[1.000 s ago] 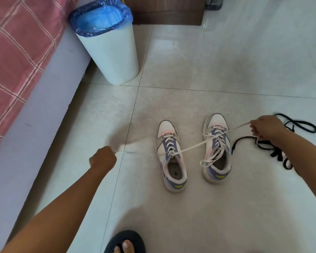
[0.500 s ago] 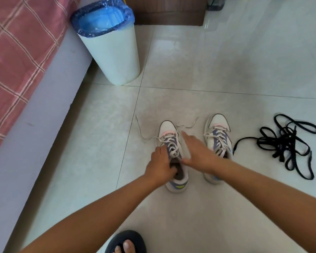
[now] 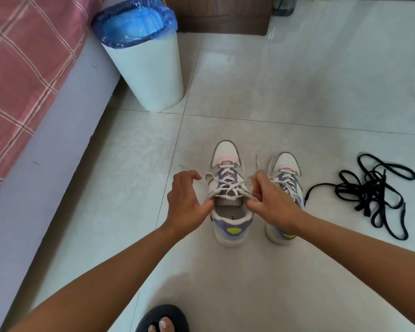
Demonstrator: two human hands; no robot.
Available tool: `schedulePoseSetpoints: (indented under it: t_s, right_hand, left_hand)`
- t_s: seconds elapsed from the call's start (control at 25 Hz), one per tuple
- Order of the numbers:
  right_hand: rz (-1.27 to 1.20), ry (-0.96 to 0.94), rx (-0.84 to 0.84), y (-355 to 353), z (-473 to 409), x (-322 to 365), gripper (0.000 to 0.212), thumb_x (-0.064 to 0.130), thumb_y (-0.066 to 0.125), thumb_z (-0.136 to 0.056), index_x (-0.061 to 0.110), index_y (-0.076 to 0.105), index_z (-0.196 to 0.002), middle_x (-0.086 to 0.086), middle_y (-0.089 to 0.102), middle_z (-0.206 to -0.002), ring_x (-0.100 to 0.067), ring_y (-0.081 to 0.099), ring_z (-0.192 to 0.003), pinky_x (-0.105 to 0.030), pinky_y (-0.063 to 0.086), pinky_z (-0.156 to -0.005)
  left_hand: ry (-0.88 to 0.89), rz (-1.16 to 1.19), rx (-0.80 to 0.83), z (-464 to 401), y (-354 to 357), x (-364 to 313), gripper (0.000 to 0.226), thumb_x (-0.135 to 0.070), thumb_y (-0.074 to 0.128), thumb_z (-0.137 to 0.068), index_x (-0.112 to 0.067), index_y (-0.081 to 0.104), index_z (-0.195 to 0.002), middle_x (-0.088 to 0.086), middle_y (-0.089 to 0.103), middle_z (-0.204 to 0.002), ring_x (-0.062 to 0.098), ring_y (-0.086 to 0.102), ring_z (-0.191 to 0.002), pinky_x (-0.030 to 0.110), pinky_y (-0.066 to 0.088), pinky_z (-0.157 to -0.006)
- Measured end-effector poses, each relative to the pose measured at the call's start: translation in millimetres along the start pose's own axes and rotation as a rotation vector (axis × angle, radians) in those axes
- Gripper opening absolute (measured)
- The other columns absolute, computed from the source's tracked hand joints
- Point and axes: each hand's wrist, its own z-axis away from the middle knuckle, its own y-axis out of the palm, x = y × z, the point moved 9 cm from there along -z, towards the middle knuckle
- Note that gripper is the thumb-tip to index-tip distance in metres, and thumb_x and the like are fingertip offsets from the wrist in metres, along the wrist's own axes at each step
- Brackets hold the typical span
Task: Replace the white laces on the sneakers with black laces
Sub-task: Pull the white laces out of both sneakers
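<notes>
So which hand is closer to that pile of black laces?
The right hand. It is at the near sneaker's right side, towards the black laces; the left hand is on the far side.

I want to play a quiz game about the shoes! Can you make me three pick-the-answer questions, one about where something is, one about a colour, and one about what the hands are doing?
1. Where are the black laces?
A. in the bin
B. on the floor to the right of the sneakers
C. on the bed

2. What colour is the bag in the bin?
A. blue
B. red
C. green

3. What are the hands doing?
A. resting on the floor
B. holding the black laces
C. pulling at the white lace on the left sneaker

Answers:
1 B, they lie in a tangle on the tiles.
2 A, blue plastic folds over the rim.
3 C, the left hand and right hand pinch the lace by the shoe's opening.
</notes>
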Motion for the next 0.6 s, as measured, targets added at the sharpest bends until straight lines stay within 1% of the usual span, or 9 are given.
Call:
schedulePoseSetpoints:
  t_s: [0.08,0.2,0.32,0.4,0.44,0.48,0.52,0.56,0.6]
  right_hand:
    - [0.038,-0.044,0.040,7.8,0.0,9.5,0.030,0.018,0.058,-0.082,0.035,0.034,-0.086,0.007,0.041,-0.075,-0.014,0.039,-0.065,-0.037,0.038,-0.061]
    - [0.335,-0.195,0.015,30.1,8.5,16.3,0.030,0.018,0.059,-0.084,0.026,0.045,-0.109,0.001,0.046,-0.096,-0.019,0.047,-0.079,-0.034,0.041,-0.062]
    - [0.601,-0.385,-0.077,55.2,17.8,16.2,0.045,0.012,0.074,-0.067,0.020,0.044,-0.099,-0.011,0.054,-0.082,-0.030,0.055,-0.064,-0.035,0.041,-0.049]
    - [0.692,-0.403,-0.108,66.0,17.0,13.7,0.051,0.008,0.079,-0.052,0.017,0.044,-0.088,-0.010,0.054,-0.072,-0.028,0.052,-0.055,-0.029,0.033,-0.045]
    - [0.704,-0.406,-0.115,69.2,15.9,12.7,0.049,0.006,0.079,-0.047,0.015,0.047,-0.083,-0.010,0.054,-0.071,-0.028,0.051,-0.053,-0.028,0.029,-0.045]
    - [0.674,-0.406,-0.111,72.3,15.4,11.2,0.045,0.004,0.079,-0.044,0.013,0.052,-0.079,-0.011,0.054,-0.071,-0.029,0.051,-0.054,-0.028,0.029,-0.045]
    - [0.604,-0.393,-0.107,74.3,14.9,8.0,0.038,-0.001,0.077,-0.045,0.011,0.056,-0.075,-0.013,0.053,-0.074,-0.030,0.052,-0.056,-0.029,0.032,-0.045]
    - [0.478,-0.343,-0.104,72.9,13.2,3.5,0.030,-0.004,0.074,-0.050,0.009,0.057,-0.071,-0.014,0.052,-0.079,-0.032,0.053,-0.063,-0.033,0.038,-0.047]
    - [0.300,-0.253,-0.111,66.1,10.0,-3.4,0.025,-0.007,0.070,-0.058,0.010,0.054,-0.067,-0.013,0.048,-0.085,-0.032,0.052,-0.072,-0.036,0.044,-0.054]
  left_hand:
    - [0.122,-0.015,0.007,3.2,0.0,-9.8,0.035,-0.028,0.060,-0.076,-0.025,0.047,-0.108,-0.004,0.038,-0.110,0.014,0.043,-0.105,0.038,0.040,-0.086]
    - [0.477,-0.323,0.061,23.3,24.1,-22.3,0.025,-0.028,0.046,-0.078,-0.027,0.061,-0.098,0.010,0.049,-0.113,0.023,0.043,-0.106,0.053,0.044,-0.089]
    - [0.515,-0.505,0.105,34.5,46.7,-19.3,0.029,-0.024,0.046,-0.077,-0.024,0.059,-0.103,0.012,0.055,-0.117,0.029,0.050,-0.110,0.063,0.038,-0.093]
    - [0.418,-0.501,0.199,33.4,59.4,-16.3,0.024,-0.016,0.054,-0.079,-0.020,0.060,-0.101,0.010,0.055,-0.117,0.028,0.054,-0.110,0.056,0.035,-0.100]
    - [0.300,-0.408,0.275,30.2,61.0,-13.0,0.015,-0.014,0.057,-0.082,-0.018,0.061,-0.097,0.007,0.053,-0.116,0.024,0.052,-0.110,0.047,0.034,-0.103]
    - [0.127,-0.227,0.352,26.1,59.7,-6.6,0.005,-0.013,0.061,-0.083,-0.017,0.061,-0.088,0.003,0.053,-0.109,0.017,0.053,-0.104,0.036,0.039,-0.098]
    - [-0.076,0.017,0.410,22.8,57.3,1.2,0.011,-0.011,0.067,-0.081,-0.016,0.059,-0.077,0.000,0.055,-0.095,0.010,0.055,-0.092,0.026,0.045,-0.086]
    - [-0.283,0.310,0.428,20.1,54.1,10.0,0.022,-0.007,0.070,-0.079,-0.016,0.054,-0.067,-0.002,0.055,-0.079,0.007,0.055,-0.078,0.022,0.046,-0.075]
    - [-0.472,0.573,0.387,17.3,46.6,18.7,0.028,-0.003,0.070,-0.079,-0.016,0.050,-0.063,-0.003,0.054,-0.067,0.008,0.053,-0.070,0.023,0.046,-0.071]
